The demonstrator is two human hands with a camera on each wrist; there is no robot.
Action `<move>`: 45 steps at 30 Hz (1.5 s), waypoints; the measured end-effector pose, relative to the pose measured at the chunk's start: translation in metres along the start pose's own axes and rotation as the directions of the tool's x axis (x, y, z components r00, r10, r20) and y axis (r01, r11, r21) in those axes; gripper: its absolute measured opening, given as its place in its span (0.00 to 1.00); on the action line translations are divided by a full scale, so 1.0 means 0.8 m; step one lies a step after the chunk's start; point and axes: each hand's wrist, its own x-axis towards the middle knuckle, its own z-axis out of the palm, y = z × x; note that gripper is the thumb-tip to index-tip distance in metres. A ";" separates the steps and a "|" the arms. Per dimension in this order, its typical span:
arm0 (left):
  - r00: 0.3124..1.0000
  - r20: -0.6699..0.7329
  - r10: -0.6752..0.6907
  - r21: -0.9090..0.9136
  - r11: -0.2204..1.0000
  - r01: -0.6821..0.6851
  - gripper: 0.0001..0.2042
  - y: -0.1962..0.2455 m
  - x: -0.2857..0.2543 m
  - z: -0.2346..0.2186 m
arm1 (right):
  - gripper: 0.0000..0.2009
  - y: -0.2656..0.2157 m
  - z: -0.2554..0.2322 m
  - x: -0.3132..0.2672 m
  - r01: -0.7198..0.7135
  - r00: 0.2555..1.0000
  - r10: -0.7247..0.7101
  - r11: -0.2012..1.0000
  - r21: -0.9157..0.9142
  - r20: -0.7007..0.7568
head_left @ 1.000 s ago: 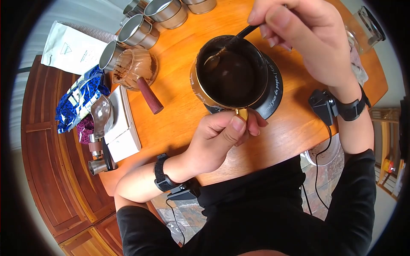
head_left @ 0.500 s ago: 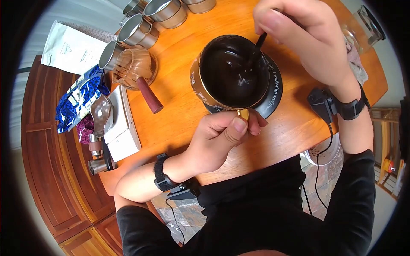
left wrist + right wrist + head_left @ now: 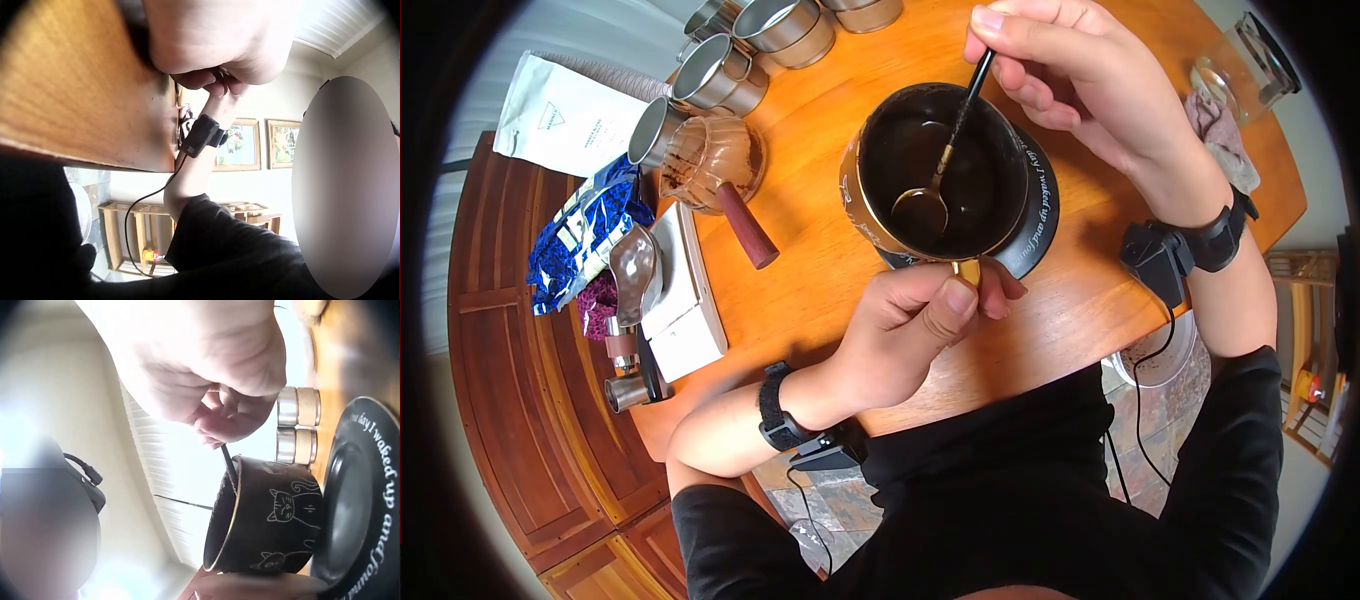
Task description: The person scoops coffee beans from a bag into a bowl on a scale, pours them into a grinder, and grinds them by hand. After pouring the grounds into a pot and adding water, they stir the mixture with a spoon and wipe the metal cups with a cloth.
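In the head view a black cup [image 3: 852, 205] with a gold rim sits over the left part of a black saucer [image 3: 1043, 210] with white lettering. My left hand [image 3: 905, 335] holds its gold handle [image 3: 968, 268], thumb on top. Between thumb and fingers of my right hand [image 3: 1100, 90] is the black handle of a spoon [image 3: 971, 95], slanting down into the cup. The spoon's gold bowl shows inside, over dark liquid. White cat drawings mark the cup [image 3: 281, 512] in the right wrist view, where it leans above the saucer's edge. The left wrist view hides the cup.
Left on the wooden table stand a glass pot [image 3: 710, 165] with a wooden handle, several metal cups [image 3: 718, 75], a white bag [image 3: 565, 115] and a blue packet [image 3: 590, 225]. A cloth [image 3: 1222, 140] and a clear glass vessel lie at the far right.
The spoon has swept round inside the cup, its bowl dipping out of sight and now showing nearer the front. My right hand has shifted slightly left; the left hand keeps hold of the handle.
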 end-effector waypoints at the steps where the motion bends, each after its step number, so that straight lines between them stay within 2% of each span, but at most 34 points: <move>1: 1.000 0.002 -0.007 -0.005 1.000 0.007 0.19 0.001 0.000 -0.001 | 0.10 0.006 -0.009 0.006 0.019 0.999 -0.020 1.000 0.024 0.025; 2: 1.000 0.004 -0.013 -0.011 1.000 0.013 0.19 0.001 -0.001 -0.001 | 0.10 0.006 -0.009 0.009 0.038 0.998 -0.040 0.998 0.047 0.051; 5: 0.999 0.020 -0.048 -0.045 0.998 0.049 0.19 0.003 -0.002 -0.005 | 0.10 -0.007 0.000 -0.002 0.015 0.999 -0.010 0.993 0.116 -0.041; 17: 0.999 0.012 -0.047 -0.037 0.998 0.048 0.18 0.002 -0.002 -0.004 | 0.10 0.001 -0.022 0.008 0.198 0.978 -0.207 0.962 0.185 0.029; 29: 0.999 0.015 -0.048 -0.026 0.998 0.048 0.19 0.004 -0.001 0.001 | 0.10 -0.005 -0.015 0.006 0.353 0.932 -0.360 0.929 0.115 0.043; 32: 0.995 0.012 -0.102 -0.059 0.993 0.103 0.20 0.009 -0.003 0.003 | 0.09 -0.007 -0.012 0.002 0.370 0.927 -0.367 0.928 0.033 -0.072; 36: 0.985 0.025 -0.172 -0.155 0.972 0.174 0.20 0.011 -0.004 0.003 | 0.09 -0.004 -0.014 0.004 0.397 0.916 -0.395 0.917 0.030 -0.071; 39: 0.986 0.070 -0.154 -0.213 0.963 0.165 0.19 0.009 -0.005 0.000 | 0.10 -0.005 -0.010 0.005 0.427 0.903 -0.424 0.904 0.040 -0.067; 40: 0.983 0.059 -0.172 -0.221 0.958 0.181 0.20 0.011 -0.005 0.002 | 0.10 -0.001 -0.017 0.008 0.450 0.893 -0.448 0.892 0.050 -0.043; 43: 0.973 0.110 -0.205 -0.306 0.924 0.229 0.21 0.012 -0.005 -0.002 | 0.10 -0.011 -0.019 0.005 0.425 0.887 -0.427 0.904 0.053 0.176; 45: 0.972 0.101 -0.213 -0.373 0.897 0.235 0.22 0.012 -0.004 0.002 | 0.12 -0.010 -0.021 0.005 0.426 0.891 -0.418 0.905 -0.005 0.178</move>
